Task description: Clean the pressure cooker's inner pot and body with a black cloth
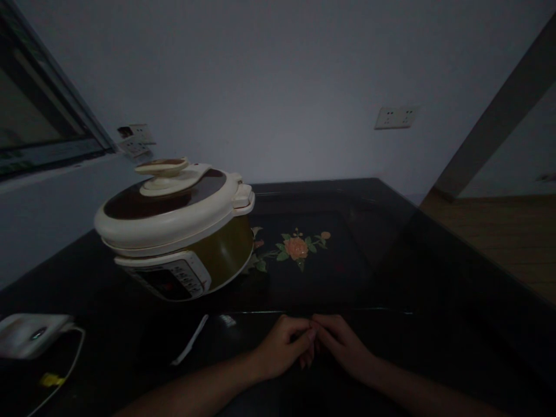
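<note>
Low in the middle of the head view, my left hand (284, 346) and my right hand (345, 346) meet over the dark table. Their fingers are curled and touch at the tips, and no object shows between them. Some fingertips are hidden behind the knuckles. Beyond and to the left of my hands stands an electric pressure cooker (226, 249) with a cream lid and a front control panel. Past my hands, a flower pattern (296, 248) decorates the table top.
The black glossy table (434, 278) reaches back to the wall. At left lie a white device (32, 336) with a cable (80, 347), a yellow piece (51, 380) and a dark flat thing with a pale edge (191, 340). Sockets (395, 117) are on the wall.
</note>
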{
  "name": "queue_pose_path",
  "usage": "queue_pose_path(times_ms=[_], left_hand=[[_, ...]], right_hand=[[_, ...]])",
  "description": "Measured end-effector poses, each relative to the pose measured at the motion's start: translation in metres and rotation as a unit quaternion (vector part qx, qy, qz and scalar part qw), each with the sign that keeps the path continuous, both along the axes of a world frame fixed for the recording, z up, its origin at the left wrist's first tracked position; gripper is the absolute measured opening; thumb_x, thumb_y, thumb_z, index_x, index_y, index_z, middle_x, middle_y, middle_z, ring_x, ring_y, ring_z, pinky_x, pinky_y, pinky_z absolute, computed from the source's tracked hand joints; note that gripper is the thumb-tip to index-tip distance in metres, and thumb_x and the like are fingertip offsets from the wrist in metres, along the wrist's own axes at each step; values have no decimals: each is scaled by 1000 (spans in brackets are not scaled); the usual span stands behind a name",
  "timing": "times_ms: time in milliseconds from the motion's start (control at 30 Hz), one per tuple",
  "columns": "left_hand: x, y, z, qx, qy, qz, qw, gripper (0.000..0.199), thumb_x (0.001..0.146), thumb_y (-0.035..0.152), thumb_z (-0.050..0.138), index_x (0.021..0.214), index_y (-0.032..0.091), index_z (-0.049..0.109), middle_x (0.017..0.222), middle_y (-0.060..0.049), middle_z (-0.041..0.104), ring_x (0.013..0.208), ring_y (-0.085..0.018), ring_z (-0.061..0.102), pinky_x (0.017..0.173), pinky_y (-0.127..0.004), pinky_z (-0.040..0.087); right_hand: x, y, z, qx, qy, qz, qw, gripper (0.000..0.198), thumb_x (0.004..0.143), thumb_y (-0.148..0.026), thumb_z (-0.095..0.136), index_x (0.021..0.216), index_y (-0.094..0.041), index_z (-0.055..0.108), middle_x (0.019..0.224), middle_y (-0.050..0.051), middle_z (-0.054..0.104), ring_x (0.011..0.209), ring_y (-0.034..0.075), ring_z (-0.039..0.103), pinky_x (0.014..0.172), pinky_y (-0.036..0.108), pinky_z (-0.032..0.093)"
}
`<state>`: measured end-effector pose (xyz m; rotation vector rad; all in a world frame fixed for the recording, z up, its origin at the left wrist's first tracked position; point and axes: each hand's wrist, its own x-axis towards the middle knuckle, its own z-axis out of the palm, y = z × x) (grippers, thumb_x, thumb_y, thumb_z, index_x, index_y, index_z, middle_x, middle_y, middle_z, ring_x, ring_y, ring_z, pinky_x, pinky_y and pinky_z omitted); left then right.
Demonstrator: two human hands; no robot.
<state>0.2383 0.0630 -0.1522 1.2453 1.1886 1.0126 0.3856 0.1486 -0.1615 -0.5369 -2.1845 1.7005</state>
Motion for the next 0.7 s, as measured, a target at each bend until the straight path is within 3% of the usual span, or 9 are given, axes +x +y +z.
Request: queue_pose_path(times_ms=[700], left_hand=[[-1, 0, 0, 2, -1, -1, 1000, 58, 85, 69, 44, 67, 15, 54, 54, 1, 51, 46, -9, 47, 48, -21, 39]], right_hand=[[0, 0, 5, 4, -8, 0, 1000, 57, 90, -66, 36, 61, -19, 49, 58, -2, 48, 56, 11, 45, 56, 24, 36]])
